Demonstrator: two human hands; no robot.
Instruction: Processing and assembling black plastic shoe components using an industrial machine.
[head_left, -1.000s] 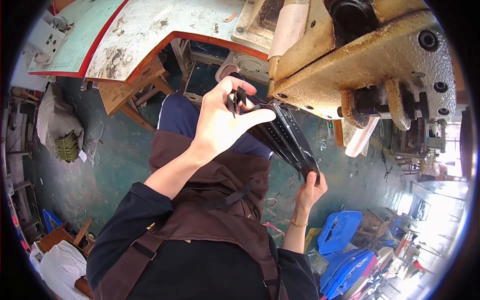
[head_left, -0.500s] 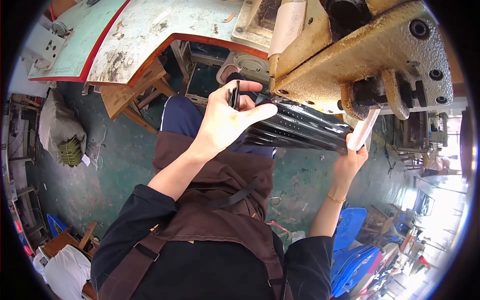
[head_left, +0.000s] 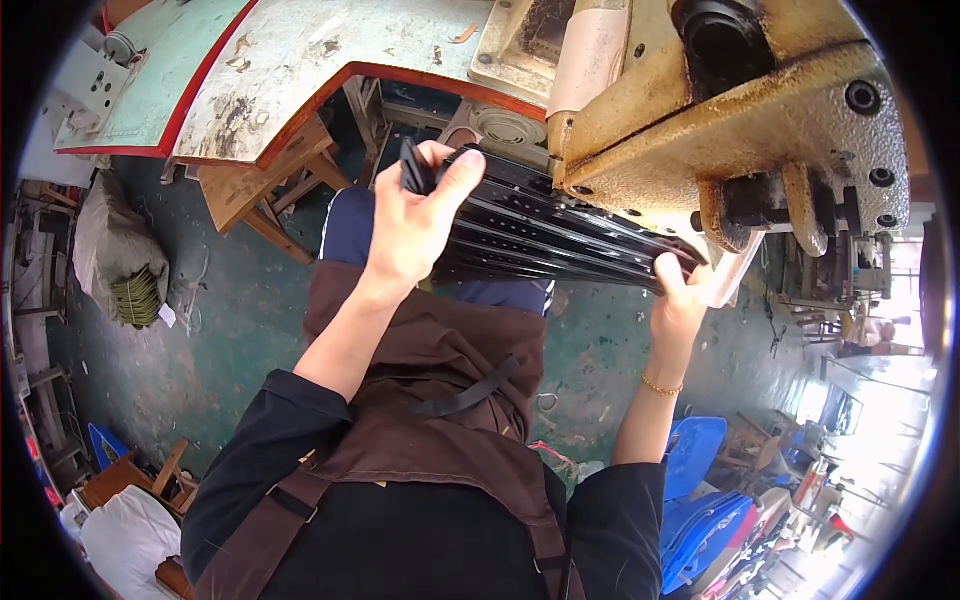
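A bundle of long, glossy black strips (head_left: 555, 238) with rows of small dots stretches between my hands, below the arm of a worn cream-coloured machine (head_left: 640, 150). My left hand (head_left: 412, 225) grips the strips' left end, thumb on top, with black pieces standing up between thumb and fingers. At the other end, my right hand (head_left: 680, 300) pinches the bundle beside the machine's pale lower part, thumb uppermost. The strips fan out toward the left and draw together at the right. The machine's arm hides part of their far edge, and most of my right fingers are underneath.
A stained worktable (head_left: 310, 60) with a red edge lies ahead, a wooden stool (head_left: 265, 185) beneath it. On the floor at left stands a grey sack (head_left: 125, 235) beside a green coiled bundle (head_left: 140, 300). Blue plastic chairs (head_left: 700, 530) are at lower right.
My left hand has moved left and closed onto the strips' end. My right hand has shifted slightly left, its thumb now on top of the bundle, and the strips have moved left with them.
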